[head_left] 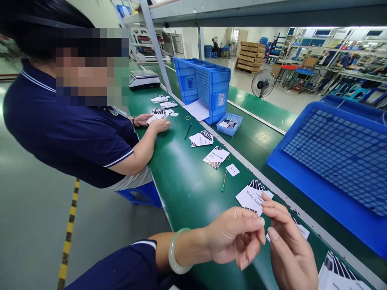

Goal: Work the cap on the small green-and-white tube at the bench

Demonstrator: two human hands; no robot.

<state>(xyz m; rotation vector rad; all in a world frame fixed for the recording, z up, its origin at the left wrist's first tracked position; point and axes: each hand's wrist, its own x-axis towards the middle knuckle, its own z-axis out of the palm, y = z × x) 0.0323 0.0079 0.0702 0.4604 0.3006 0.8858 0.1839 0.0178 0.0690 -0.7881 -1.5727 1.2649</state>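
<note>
My left hand, with a pale green bangle on its wrist, is raised over the green table; thumb and fingers are curled together, and whatever might lie between them is too small to make out. Just right of it, my right hand has its thumb and fingers apart and holds nothing. Behind the hands lies an instruction booklet stack, white with black stripes. Another stack sits at the bottom right, and a partly hidden one is behind my right hand. A green screwdriver lies near a small white card.
A seated person at the left handles booklets on the green table. More booklets, a pen, a small blue tray, blue crates and a scale are farther back. A large blue crate stands right.
</note>
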